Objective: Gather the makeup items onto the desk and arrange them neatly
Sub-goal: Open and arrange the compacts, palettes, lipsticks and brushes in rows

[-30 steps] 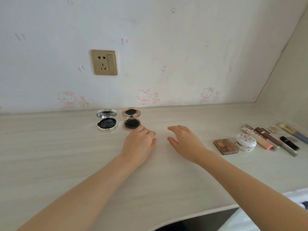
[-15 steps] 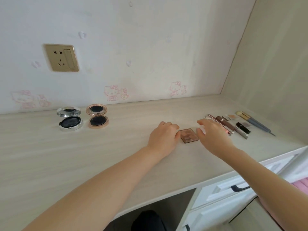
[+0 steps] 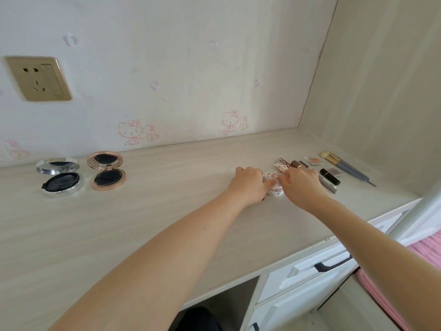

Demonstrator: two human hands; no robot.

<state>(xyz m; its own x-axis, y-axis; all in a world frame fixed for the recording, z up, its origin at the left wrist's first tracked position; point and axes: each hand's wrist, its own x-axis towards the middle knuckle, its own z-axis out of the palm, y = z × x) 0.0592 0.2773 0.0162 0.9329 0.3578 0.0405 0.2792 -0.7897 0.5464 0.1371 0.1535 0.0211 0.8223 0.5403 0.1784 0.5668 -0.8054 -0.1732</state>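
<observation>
Now, white jar (image 3: 274, 187) btwn hands (image 3: 250, 185) (image 3: 302, 185)

Lettering on the brown tube (image 3: 283, 162) is illegible.

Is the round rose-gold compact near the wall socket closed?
No: the round rose-gold compact lies with its lid hinged open and its dark cushion showing, beside the open round silver compact.
</observation>
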